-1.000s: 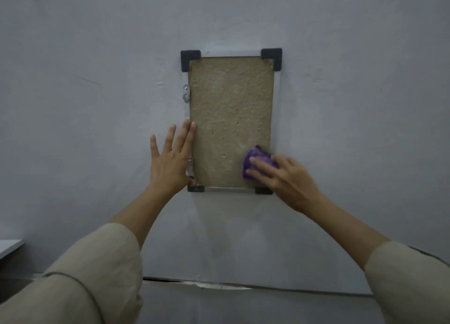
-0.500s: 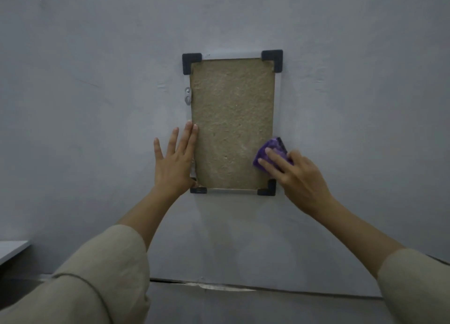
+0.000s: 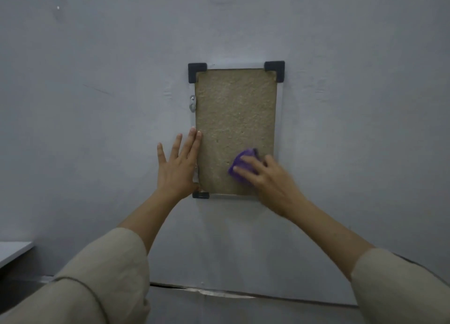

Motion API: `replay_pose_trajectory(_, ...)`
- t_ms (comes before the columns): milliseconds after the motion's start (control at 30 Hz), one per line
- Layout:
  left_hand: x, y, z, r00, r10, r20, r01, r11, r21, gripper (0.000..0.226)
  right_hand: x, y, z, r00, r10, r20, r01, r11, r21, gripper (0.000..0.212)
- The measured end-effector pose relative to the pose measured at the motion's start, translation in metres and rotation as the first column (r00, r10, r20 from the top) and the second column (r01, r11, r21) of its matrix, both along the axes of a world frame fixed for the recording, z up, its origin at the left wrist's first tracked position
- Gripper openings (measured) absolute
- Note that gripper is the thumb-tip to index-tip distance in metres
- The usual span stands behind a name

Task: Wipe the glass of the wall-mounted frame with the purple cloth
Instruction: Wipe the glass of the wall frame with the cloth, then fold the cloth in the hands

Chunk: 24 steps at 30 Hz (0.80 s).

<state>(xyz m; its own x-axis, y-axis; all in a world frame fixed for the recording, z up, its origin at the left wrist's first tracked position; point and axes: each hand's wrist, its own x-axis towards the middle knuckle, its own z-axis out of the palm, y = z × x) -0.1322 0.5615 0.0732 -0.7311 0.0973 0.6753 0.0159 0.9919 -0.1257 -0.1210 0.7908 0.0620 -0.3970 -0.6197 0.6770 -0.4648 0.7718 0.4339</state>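
Observation:
A tall frame [image 3: 235,109] hangs on the grey wall, with a tan fibrous panel behind glass and black corner caps. My left hand [image 3: 176,167] lies flat against the wall and the frame's lower left edge, fingers straight and pointing up. A bunched purple cloth [image 3: 239,161] sits on the lower right part of the glass, and my right hand [image 3: 266,180] presses it there with fingers spread over it. That hand hides the frame's bottom right corner cap.
A small metal hanger clip [image 3: 192,103] sticks out at the frame's left edge. A white shelf corner [image 3: 12,250] shows at the lower left. A dark seam [image 3: 243,293] runs across the wall below the frame.
My right hand slid the purple cloth from the frame's right edge leftward and slightly down onto the glass. My left hand stays flat at the left edge.

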Motion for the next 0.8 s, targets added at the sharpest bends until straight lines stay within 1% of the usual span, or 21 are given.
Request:
replay_pose_trajectory(33,0.002,-0.001,0.002,1.0,-0.028,0.005,0.028,1.0,0.013,0.119,0.003,-0.005,-0.007,0.996,0.05,0.076,-0.053,0.998,0.027,0.063)
replay_pose_trajectory(67,0.005,-0.002,0.006,0.997,-0.072,0.001,0.072,0.997,0.035,0.109,0.004,-0.011,-0.012,0.987,0.105,0.124,-0.101,0.994,-0.036,0.066)
replay_pose_trajectory(100,0.011,-0.002,0.01,0.99,-0.142,-0.016,0.143,0.986,0.083,0.094,0.005,-0.019,-0.013,0.972,0.176,0.157,-0.149,0.974,-0.171,0.069)
replay_pose_trajectory(133,0.018,-0.001,0.013,0.968,-0.243,-0.058,0.25,0.95,0.188,0.075,0.006,-0.029,-0.012,0.949,0.261,0.178,-0.19,0.922,-0.336,0.071)
replay_pose_trajectory(167,0.025,0.001,0.016,0.934,-0.339,-0.114,0.357,0.869,0.343,0.057,0.008,-0.039,-0.01,0.918,0.351,0.187,-0.22,0.84,-0.497,0.073)
replay_pose_trajectory(200,0.033,0.003,0.019,0.899,-0.407,-0.161,0.427,0.735,0.527,0.042,0.011,-0.05,-0.006,0.882,0.432,0.187,-0.231,0.744,-0.627,0.074)
replay_pose_trajectory(233,0.044,0.002,0.022,0.863,-0.47,-0.186,0.448,0.542,0.711,0.033,0.014,-0.063,-0.003,0.85,0.495,0.182,-0.23,0.658,-0.717,0.075)
replay_pose_trajectory(267,0.053,0.002,0.024,0.824,-0.534,-0.189,0.411,0.332,0.849,0.03,0.017,-0.074,0.001,0.825,0.537,0.175,-0.221,0.592,-0.775,0.076)
replay_pose_trajectory(300,0.06,-0.001,0.026,0.789,-0.588,-0.178,0.346,0.185,0.92,0.03,0.02,-0.085,0.003,0.8,0.575,0.172,-0.214,0.541,-0.813,0.077)
replay_pose_trajectory(333,0.067,-0.008,0.025,0.762,-0.625,-0.173,0.315,0.123,0.941,0.029,0.024,-0.096,0.005,0.769,0.614,0.179,-0.209,0.505,-0.837,0.078)
replay_pose_trajectory(367,0.073,-0.015,0.023,0.753,-0.636,-0.171,0.319,0.124,0.94,0.028,0.028,-0.107,0.006,0.735,0.651,0.191,-0.205,0.481,-0.853,0.078)
replay_pose_trajectory(433,0.086,-0.033,0.021,0.773,-0.605,-0.194,0.36,0.167,0.918,0.03,0.036,-0.127,0.007,0.661,0.714,0.229,-0.205,0.465,-0.861,0.079)
replay_pose_trajectory(500,0.099,-0.053,0.019,0.79,-0.578,-0.205,0.371,0.185,0.91,0.029,0.045,-0.145,0.006,0.549,0.788,0.278,-0.215,0.455,-0.864,0.082)
replay_pose_trajectory(533,0.107,-0.063,0.018,0.797,-0.569,-0.2,0.365,0.191,0.911,0.027,0.049,-0.155,0.005,0.464,0.831,0.306,-0.217,0.442,-0.87,0.084)
replay_pose_trajectory(600,0.121,-0.082,0.014,0.812,-0.552,-0.189,0.356,0.212,0.91,0.026,0.055,-0.171,0.003,0.264,0.892,0.367,-0.184,0.42,-0.889,0.089)
replay_pose_trajectory(667,0.136,-0.104,0.007,0.841,-0.505,-0.194,0.346,0.228,0.91,0.027,0.062,-0.188,0.001,0.063,0.914,0.401,-0.1,0.406,-0.908,0.093)
replay_pose_trajectory(700,0.143,-0.113,0.004,0.856,-0.479,-0.195,0.339,0.237,0.91,0.027,0.063,-0.195,-0.001,-0.01,0.917,0.398,-0.051,0.397,-0.917,0.092)
replay_pose_trajectory(733,0.155,-0.127,0.0,0.875,-0.444,-0.193,0.33,0.255,0.909,0.027,0.067,-0.21,-0.004,-0.062,0.922,0.382,-0.013,0.382,-0.924,0.089)
replay_pose_trajectory(800,0.171,-0.146,-0.007,0.886,-0.425,-0.183,0.316,0.267,0.91,0.022,0.071,-0.23,-0.01,-0.046,0.937,0.345,0.019,0.347,-0.938,0.076)
